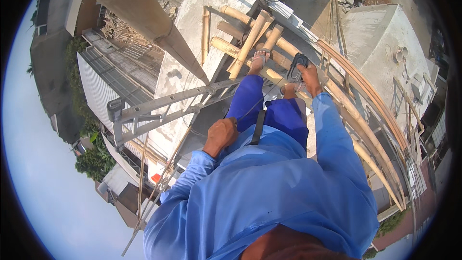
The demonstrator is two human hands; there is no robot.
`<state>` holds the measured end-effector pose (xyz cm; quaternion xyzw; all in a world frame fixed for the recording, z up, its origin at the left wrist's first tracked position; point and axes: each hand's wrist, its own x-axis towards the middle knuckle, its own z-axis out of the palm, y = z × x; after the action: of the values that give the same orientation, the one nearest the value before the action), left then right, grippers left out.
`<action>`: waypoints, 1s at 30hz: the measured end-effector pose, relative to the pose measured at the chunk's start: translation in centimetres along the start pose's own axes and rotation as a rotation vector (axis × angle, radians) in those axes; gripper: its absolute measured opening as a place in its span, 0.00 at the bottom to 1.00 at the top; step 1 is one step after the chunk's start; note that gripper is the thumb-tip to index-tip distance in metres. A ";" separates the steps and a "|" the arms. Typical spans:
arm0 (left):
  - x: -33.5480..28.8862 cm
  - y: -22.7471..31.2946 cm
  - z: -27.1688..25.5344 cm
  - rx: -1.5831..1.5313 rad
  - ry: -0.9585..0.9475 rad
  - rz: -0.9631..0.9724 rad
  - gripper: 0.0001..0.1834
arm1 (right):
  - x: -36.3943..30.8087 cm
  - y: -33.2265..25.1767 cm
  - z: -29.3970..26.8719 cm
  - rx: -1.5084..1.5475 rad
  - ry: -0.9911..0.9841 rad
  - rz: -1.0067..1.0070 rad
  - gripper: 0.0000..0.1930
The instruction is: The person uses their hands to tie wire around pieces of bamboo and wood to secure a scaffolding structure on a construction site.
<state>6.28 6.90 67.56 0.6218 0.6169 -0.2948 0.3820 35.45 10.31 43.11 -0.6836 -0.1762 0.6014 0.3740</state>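
Observation:
My right hand [310, 78] is closed on a dark grey, loop-shaped thing [297, 65] whose exact kind I cannot make out. It is held above the bamboo poles [337, 91], close to my right foot. My left hand [221, 136] is closed in front of my left thigh. A thin dark cord [251, 110] runs from it toward my knees; the part inside the fist is hidden. From my waist hangs a dark strap [258, 128]. My sandalled left foot [259, 61] stands on crossed bamboo pieces [248, 45], high above the ground.
A metal ladder [166, 101] slants out to the left. A thick round post [139, 14] rises at upper left. Concrete surfaces [358, 33] lie below, with long curved bamboo and reddish bars [370, 98] on the right. Rooftops [110, 74] appear far down at left.

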 end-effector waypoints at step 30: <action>6.0 -16.5 20.4 -0.726 0.019 -0.445 0.11 | 21.1 12.0 28.5 -0.719 -0.719 -0.063 0.32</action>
<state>-7.56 -7.84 49.76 0.3014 0.8033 -0.1281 0.4974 10.25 25.55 19.95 -0.5133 -0.5102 0.6884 0.0486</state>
